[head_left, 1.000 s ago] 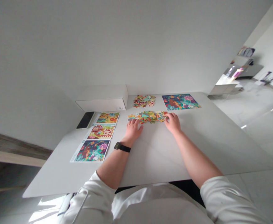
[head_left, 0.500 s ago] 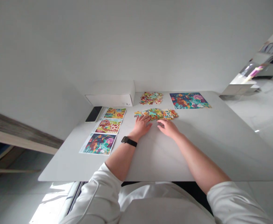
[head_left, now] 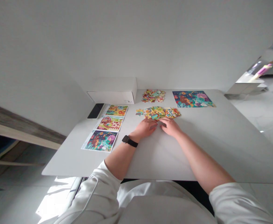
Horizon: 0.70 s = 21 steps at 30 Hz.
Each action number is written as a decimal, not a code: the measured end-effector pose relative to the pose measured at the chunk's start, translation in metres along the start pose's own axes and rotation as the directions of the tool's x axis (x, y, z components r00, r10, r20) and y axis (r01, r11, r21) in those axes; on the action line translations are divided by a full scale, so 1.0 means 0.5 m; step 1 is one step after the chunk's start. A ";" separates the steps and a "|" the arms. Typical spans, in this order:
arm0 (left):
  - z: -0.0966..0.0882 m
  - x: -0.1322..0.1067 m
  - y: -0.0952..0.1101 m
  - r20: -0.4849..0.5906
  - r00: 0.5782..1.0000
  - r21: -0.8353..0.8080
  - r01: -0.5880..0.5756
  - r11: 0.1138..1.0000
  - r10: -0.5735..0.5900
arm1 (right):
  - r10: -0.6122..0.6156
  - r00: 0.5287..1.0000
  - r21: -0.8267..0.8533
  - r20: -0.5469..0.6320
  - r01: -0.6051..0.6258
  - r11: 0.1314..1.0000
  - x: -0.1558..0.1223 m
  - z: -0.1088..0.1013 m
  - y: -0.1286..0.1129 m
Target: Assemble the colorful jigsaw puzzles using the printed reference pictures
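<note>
Left hand (head_left: 147, 127), right hand (head_left: 170, 127): fingers bent, whether gripping cannot be told. Puzzle heap (head_left: 161, 111), at their fingertips: loose. Second heap (head_left: 153, 95), farther ahead: loose. Puzzle picture (head_left: 193, 99), ahead right: seemingly complete.

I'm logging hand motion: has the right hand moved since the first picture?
Yes. Judged against the white box, the right hand has shifted left, from the right end of the near puzzle pile to its front, closer to the left hand.

Grey wall (head_left: 150, 46) behind a pale table (head_left: 164, 158), sunlit floor (head_left: 53, 199) at left
</note>
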<state>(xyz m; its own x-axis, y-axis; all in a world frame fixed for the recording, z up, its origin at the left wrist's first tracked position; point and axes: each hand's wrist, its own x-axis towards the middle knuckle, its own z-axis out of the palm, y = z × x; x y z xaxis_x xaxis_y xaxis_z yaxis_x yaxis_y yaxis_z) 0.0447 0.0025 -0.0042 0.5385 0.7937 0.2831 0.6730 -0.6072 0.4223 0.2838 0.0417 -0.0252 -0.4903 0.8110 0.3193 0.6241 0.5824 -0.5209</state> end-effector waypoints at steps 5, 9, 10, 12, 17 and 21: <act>0.004 -0.005 0.002 -0.026 1.000 -0.104 -0.009 0.995 0.006 | 0.134 0.990 0.164 -0.041 -0.125 0.978 0.004 0.010 0.010; 0.008 -0.010 0.007 -0.048 0.999 -0.258 -0.005 0.966 -0.008 | 0.319 0.946 0.457 -0.060 -0.258 0.851 0.013 0.028 0.020; 0.007 -0.011 0.010 -0.036 0.999 -0.291 -0.004 0.957 -0.006 | 0.350 0.935 0.499 -0.060 -0.276 0.821 0.015 0.031 0.022; 0.005 -0.011 0.016 -0.019 1.000 -0.337 -0.001 0.941 -0.005 | 0.397 0.915 0.544 -0.063 -0.302 0.783 0.018 0.030 0.026; -0.004 -0.005 0.022 -0.244 0.934 -0.381 0.156 0.911 -0.262 | 0.521 0.853 0.743 0.002 -0.350 0.571 0.016 0.008 0.023; -0.013 -0.001 0.025 -0.236 0.839 -0.604 0.268 0.750 -0.490 | 0.483 0.870 0.897 0.103 -0.291 0.333 0.005 -0.004 -0.015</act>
<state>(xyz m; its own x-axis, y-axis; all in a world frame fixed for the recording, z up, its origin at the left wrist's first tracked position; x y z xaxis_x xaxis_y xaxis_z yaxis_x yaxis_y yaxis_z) 0.0495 -0.0051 0.0064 0.0026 0.9722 0.2340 0.3430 -0.2207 0.9130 0.2790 0.0393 -0.0189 -0.1876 0.9807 -0.0548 -0.1952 -0.0919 -0.9764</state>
